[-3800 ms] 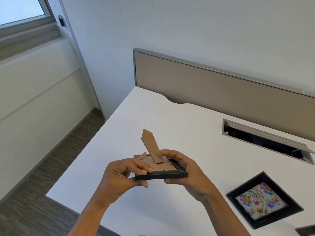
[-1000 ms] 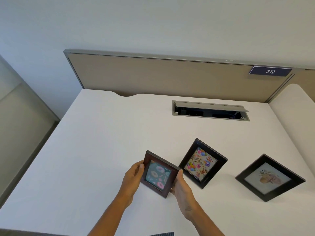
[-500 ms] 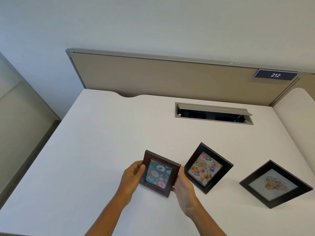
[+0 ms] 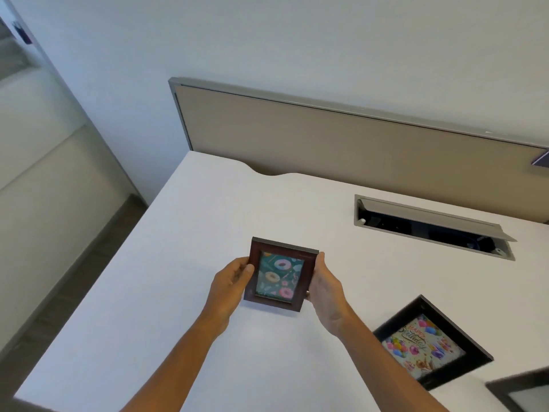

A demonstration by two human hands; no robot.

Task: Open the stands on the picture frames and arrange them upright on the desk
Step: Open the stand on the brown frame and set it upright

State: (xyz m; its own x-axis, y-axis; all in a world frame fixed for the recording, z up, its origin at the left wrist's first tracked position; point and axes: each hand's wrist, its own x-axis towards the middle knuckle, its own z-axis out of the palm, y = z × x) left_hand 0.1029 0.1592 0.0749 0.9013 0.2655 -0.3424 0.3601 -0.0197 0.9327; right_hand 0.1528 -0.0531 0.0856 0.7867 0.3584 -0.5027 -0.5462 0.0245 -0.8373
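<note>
I see both hands holding one picture frame between them near the middle of the white desk (image 4: pixel 184 221), somewhat toward its left edge. The left hand (image 4: pixel 230 282) grips the left side of the doughnut frame (image 4: pixel 280 276), thumb pressed on the front of the dark brown moulding, the other fingers curled behind it. The right hand (image 4: pixel 325 288) is clamped on the right side, thumb lying along that edge, remaining fingers hidden behind the frame. The frame faces me, close to upright with a slight tilt; its picture shows doughnuts on a dark green ground. I cannot tell whether its lower edge touches the desk, and its stand is hidden behind it.

Toward the desk's near right corner the balloon frame (image 4: pixel 432 344), black, is turned diamond-wise, well apart from the held one. A third frame (image 4: pixel 523 392) is cut off at the near right corner. An open cable tray (image 4: pixel 430 226) sits near the back edge, before the beige partition (image 4: pixel 326 144).
</note>
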